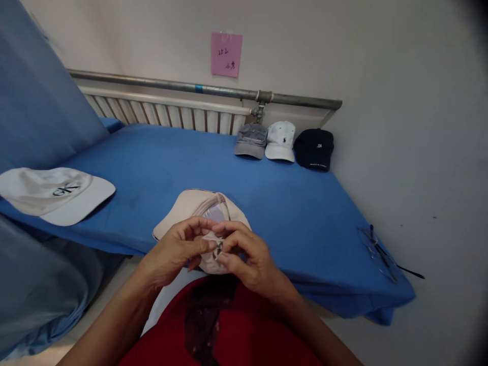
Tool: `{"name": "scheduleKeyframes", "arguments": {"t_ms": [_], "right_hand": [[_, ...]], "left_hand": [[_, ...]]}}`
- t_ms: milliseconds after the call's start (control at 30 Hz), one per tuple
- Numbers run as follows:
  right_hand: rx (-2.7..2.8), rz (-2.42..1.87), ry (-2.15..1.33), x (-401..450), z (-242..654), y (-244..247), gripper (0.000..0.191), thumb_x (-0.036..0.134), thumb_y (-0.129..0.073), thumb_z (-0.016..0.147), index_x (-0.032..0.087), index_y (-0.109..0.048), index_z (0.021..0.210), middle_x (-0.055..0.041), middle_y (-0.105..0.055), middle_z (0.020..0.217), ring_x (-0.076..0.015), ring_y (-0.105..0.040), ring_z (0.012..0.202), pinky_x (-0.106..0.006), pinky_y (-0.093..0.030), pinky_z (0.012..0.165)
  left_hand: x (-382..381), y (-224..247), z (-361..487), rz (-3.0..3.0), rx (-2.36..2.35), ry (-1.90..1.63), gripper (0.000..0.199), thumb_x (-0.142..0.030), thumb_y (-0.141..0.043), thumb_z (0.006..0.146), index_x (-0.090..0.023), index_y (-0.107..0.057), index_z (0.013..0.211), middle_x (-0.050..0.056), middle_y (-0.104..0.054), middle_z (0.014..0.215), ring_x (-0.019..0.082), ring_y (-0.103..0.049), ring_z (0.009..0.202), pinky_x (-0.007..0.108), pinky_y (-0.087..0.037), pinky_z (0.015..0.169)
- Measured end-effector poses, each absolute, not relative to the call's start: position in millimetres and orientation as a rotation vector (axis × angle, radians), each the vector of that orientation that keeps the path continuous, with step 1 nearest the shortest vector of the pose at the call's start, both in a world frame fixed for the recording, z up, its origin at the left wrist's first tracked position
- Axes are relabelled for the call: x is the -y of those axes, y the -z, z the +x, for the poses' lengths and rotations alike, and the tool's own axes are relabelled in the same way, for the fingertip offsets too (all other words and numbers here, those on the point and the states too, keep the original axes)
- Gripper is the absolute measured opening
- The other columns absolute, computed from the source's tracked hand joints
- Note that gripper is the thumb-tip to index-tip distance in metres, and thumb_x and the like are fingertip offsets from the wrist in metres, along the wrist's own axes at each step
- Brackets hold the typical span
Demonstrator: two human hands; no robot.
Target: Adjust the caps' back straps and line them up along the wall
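A cream cloth cap with a thin dark edge on its brim (182, 207) is in front of the person, over the near side of the blue, cloth-covered tabletop (171, 160). Its inside shows, and its brim points away to the left. The left hand (182, 250) pinches the cap's back part with thumb and fingers. The right hand (247, 254) pinches it too, right by a small, shiny metal buckle (218, 248).

I think the buckle job is partway along, because both hands are busy there. The cap has not been let go, so that bit looks unfinished. (I can't tell if the strap is going in or coming out, as fingers hide it.)

Three more caps sit side by side at the back: a faded grey one (250, 141), a white one with a little dark badge (280, 141) and a black one with small white letters (314, 149). A pale cap with big dark letters (63, 193) lies alone on the left. No hand touches these four, and I can't tell if they are done.
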State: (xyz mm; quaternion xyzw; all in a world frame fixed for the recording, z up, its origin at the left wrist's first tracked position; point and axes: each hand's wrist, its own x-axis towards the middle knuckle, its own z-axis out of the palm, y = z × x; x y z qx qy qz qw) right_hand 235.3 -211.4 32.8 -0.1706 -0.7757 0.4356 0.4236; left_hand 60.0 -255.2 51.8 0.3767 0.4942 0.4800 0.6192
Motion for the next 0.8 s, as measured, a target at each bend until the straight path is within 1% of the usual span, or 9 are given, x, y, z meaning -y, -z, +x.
{"name": "scheduleKeyframes", "arguments": {"t_ms": [67,133,267,433,567,700,800], "right_hand": [[1.87,-0.481,-1.071,212.0,234.7,-31.5,0.011,0.013,-0.06,0.078,0.021,-0.056,0.073,-0.0056,-0.062,0.108,-0.0194,-0.061,0.1,-0.036,-0.049,0.087],[1.815,-0.537,-1.016,212.3,233.8,-29.7,0.012,0.011,-0.06,0.077,0.021,-0.055,0.072,-0.0051,-0.063,0.101,-0.02,-0.062,0.099,-0.037,-0.049,0.085],[1.8,-0.595,-0.917,212.3,231.6,-25.8,0.011,0.012,-0.06,0.076,0.022,-0.057,0.073,-0.0053,-0.064,0.096,-0.0215,-0.061,0.101,-0.038,-0.049,0.085],[1.795,-0.629,-0.928,212.0,230.3,-23.4,0.013,0.011,-0.06,0.076,0.023,-0.057,0.075,-0.0054,-0.065,0.095,-0.0215,-0.061,0.103,-0.038,-0.049,0.086],[1.799,-0.641,-1.031,210.4,231.0,-26.5,0.013,0.01,-0.062,0.075,0.022,-0.058,0.072,-0.0048,-0.065,0.093,-0.0211,-0.059,0.105,-0.036,-0.049,0.086],[1.773,-0.663,-1.191,208.5,232.3,-28.3,0.01,0.015,-0.066,0.076,0.021,-0.061,0.071,-0.0054,-0.063,0.1,-0.0195,-0.06,0.102,-0.034,-0.049,0.085],[1.712,-0.642,-1.253,207.8,231.9,-25.1,0.01,0.019,-0.069,0.077,0.022,-0.061,0.072,-0.0039,-0.063,0.095,-0.0194,-0.058,0.103,-0.033,-0.048,0.087]], "left_hand": [[254.7,-54.0,62.9,0.858,-1.164,-1.11,0.037,-0.023,-0.077,0.067,-0.015,-0.062,0.1,-0.006,-0.053,0.068,0.0,-0.036,0.039,0.013,-0.026,0.032],[254.2,-56.7,65.6,0.854,-1.19,-1.117,0.038,-0.023,-0.077,0.066,-0.016,-0.061,0.1,-0.006,-0.053,0.068,0.001,-0.036,0.04,0.014,-0.025,0.033],[253.3,-61.7,68.4,0.885,-1.222,-1.131,0.036,-0.022,-0.076,0.064,-0.017,-0.061,0.096,-0.005,-0.055,0.072,0.003,-0.042,0.045,0.016,-0.029,0.037],[253.6,-62.7,68.7,0.947,-1.271,-1.122,0.035,-0.021,-0.074,0.063,-0.018,-0.06,0.095,-0.003,-0.057,0.077,0.007,-0.05,0.057,0.017,-0.033,0.043],[254.4,-61.2,67.9,0.957,-1.263,-1.112,0.036,-0.022,-0.074,0.063,-0.017,-0.06,0.096,-0.003,-0.058,0.077,0.008,-0.053,0.062,0.017,-0.034,0.046],[255.3,-61.2,67.2,0.956,-1.247,-1.103,0.036,-0.023,-0.074,0.065,-0.017,-0.059,0.098,-0.001,-0.061,0.081,0.011,-0.058,0.068,0.019,-0.04,0.051],[255.8,-62.3,67.4,0.964,-1.244,-1.102,0.036,-0.023,-0.074,0.065,-0.017,-0.058,0.097,0.0,-0.063,0.085,0.013,-0.06,0.073,0.021,-0.044,0.054]]}}
